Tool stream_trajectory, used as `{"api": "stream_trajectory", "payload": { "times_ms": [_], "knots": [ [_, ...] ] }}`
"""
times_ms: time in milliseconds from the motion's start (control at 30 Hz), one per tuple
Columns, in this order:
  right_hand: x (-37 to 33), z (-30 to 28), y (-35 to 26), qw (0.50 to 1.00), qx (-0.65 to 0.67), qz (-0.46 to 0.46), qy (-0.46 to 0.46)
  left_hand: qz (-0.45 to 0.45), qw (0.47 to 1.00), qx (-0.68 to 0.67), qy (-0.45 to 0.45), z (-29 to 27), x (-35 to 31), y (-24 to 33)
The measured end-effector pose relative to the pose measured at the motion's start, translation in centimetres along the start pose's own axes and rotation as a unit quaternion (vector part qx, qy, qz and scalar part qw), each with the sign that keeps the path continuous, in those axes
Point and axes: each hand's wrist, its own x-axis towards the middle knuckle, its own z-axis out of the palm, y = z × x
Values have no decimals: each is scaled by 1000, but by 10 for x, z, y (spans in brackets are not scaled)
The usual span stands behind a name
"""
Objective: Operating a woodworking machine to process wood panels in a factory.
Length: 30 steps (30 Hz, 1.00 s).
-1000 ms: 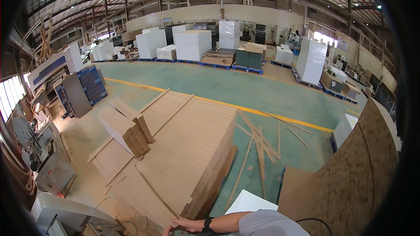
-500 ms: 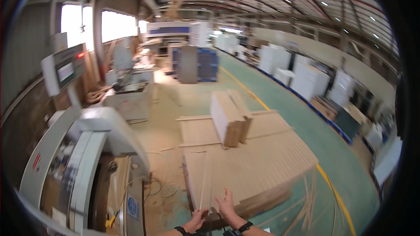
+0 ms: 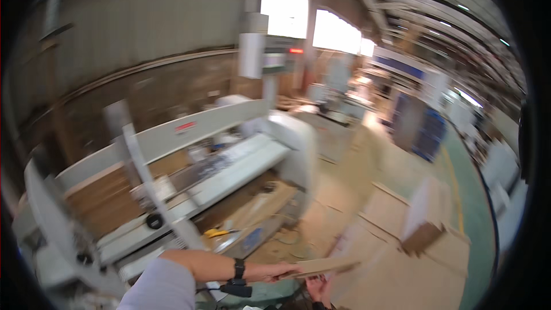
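My left hand is closed on the end of a narrow tan board, which looks like fibreboard. The board points right, over the near corner of a broad stack of tan panels. Just below the board's near edge, my right hand has its fingers curled up against it; motion blur softens them. A black band circles my left wrist. Farther back on the stack stands a block of upright panels.
On my left is a long machine with a pale bed and curved guard. A yellow-handled tool lies at its near side. A control box rises behind it. Cables and dust lie on the floor between machine and stack. Blue pallets stand farther off.
My view has swung left toward the machine, so the stack now sits at the lower right. The narrow board is lifted in my left hand. My right hand, spread before, has curled against it.
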Motion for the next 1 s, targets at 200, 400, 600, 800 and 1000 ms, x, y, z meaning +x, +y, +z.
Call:
{"api": "stream_trajectory", "payload": {
  "times_ms": [200, 400, 600, 800, 1000],
  "knots": [
    [3, 59, 31, 974, -190, 106, -66, 70, 988, 1, 139, -48, -89, 10],
    [-32, 196, 64, 927, -308, 124, -172, 180, 963, -29, 201, -79, -187, -20],
    [-71, 323, 186, 845, -380, 186, -327, 281, 863, -63, 415, -73, -321, -19],
    [-127, 394, 289, 806, -353, 208, -427, 453, 432, 159, 763, -96, -412, -17],
    [-168, 416, 374, 768, -329, 260, -485, 232, 174, 499, 817, -64, -471, -11]
  ]
}}
